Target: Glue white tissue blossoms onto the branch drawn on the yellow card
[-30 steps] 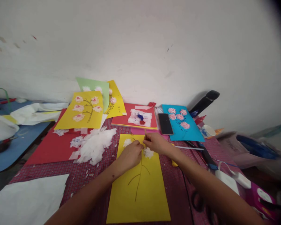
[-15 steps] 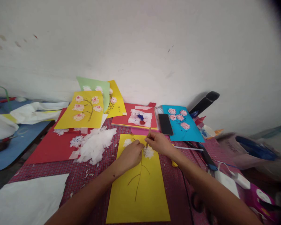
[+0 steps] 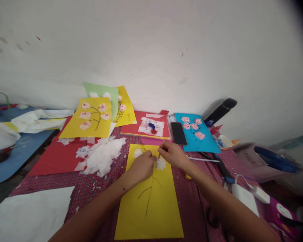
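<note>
A yellow sheet of paper (image 3: 164, 205) lies in front of me, with a thin branch drawn on it. Near its top sit two white tissue tufts: one tuft (image 3: 137, 153) at the left, another tuft (image 3: 161, 164) beside my hands. My right hand (image 3: 173, 154) is closed round a thin wooden stick (image 3: 162, 144), its lower end down at the right tuft. My left hand (image 3: 144, 165) is closed at that tuft's left edge, fingertips pinched; what they hold, if anything, is too small to make out.
A heap of torn white tissue (image 3: 104, 156) lies on red paper (image 3: 53, 154) to the left. A phone (image 3: 178, 133) and a blue flower picture (image 3: 207, 143) lie at the right. Behind is a red pad (image 3: 128, 129) with paint-daubed tissue. Yellow flower pictures (image 3: 73, 126) stand back left.
My right hand and the stick have shifted very slightly to the right, and the stick's tilt has changed a little. My left hand stays at the tuft.
</note>
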`<state>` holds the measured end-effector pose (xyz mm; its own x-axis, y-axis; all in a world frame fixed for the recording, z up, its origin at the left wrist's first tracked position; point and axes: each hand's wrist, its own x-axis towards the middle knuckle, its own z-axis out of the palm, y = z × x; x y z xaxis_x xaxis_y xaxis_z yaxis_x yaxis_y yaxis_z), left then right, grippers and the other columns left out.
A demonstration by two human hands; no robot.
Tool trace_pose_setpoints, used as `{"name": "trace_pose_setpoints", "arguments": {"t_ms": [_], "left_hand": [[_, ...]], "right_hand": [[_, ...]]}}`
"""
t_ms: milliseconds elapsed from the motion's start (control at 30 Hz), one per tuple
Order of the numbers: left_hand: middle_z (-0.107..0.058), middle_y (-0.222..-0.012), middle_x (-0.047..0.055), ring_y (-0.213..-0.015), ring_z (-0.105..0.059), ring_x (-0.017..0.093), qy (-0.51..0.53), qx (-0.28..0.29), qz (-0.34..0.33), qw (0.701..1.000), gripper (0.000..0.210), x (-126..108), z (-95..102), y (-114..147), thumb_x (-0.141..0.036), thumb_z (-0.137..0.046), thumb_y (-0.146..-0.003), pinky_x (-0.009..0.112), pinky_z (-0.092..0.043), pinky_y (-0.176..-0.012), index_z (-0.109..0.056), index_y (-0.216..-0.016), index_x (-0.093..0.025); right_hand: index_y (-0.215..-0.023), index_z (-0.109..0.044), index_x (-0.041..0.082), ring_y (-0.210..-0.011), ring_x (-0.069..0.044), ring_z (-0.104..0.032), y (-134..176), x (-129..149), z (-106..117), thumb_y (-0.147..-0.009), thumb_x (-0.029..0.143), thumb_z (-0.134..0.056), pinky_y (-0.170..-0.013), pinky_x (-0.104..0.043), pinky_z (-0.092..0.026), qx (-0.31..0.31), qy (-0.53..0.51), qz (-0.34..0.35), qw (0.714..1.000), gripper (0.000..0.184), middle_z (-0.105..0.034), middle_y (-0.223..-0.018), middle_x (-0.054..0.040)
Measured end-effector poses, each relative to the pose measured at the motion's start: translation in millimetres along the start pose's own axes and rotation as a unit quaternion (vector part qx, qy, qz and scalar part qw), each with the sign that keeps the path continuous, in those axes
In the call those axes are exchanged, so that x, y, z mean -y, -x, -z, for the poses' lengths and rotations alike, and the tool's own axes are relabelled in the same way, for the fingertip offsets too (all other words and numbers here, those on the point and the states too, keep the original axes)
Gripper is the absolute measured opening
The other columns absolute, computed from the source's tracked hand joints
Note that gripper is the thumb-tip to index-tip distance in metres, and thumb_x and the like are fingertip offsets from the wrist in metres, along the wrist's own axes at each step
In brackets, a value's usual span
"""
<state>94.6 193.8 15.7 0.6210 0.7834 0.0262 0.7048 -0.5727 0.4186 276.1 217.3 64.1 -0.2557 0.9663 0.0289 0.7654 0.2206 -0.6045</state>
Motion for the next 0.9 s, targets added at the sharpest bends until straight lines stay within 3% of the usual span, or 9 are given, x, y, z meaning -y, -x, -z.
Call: {"name": "trace_pose_setpoints", "arguments": {"t_ms": [567,900], "left_hand": [[-0.056,-0.096,0.011,-0.086,-0.058,0.023,-0.004,0.024,-0.005,1.000,0.020,-1.4,0.4,0.6,-0.007,-0.047,-0.083,0.035,-0.048,-0.080,-0.062,-0.094,-0.015],[-0.056,-0.097,0.010,-0.085,-0.057,0.022,-0.021,0.031,-0.002,0.999,0.022,-0.6,-3.7,-1.3,-0.006,-0.046,-0.083,0.034,-0.048,-0.079,-0.062,-0.095,-0.015]], "right_hand": [[-0.072,-0.063,0.018,-0.057,-0.013,-0.053,0.3,-1.4,-0.3,-0.085,0.029,-0.054,-0.053,-0.024,-0.034,-0.021,-0.025,-0.025,0.999,0.020,-0.063,-0.064,0.0004],[-0.067,-0.055,0.019,-0.058,-0.014,-0.052,0.1,-9.4,-3.0,-0.085,0.033,-0.053,-0.054,-0.025,-0.034,-0.065,-0.052,-0.041,0.996,0.023,-0.057,-0.061,0.0011]]}}
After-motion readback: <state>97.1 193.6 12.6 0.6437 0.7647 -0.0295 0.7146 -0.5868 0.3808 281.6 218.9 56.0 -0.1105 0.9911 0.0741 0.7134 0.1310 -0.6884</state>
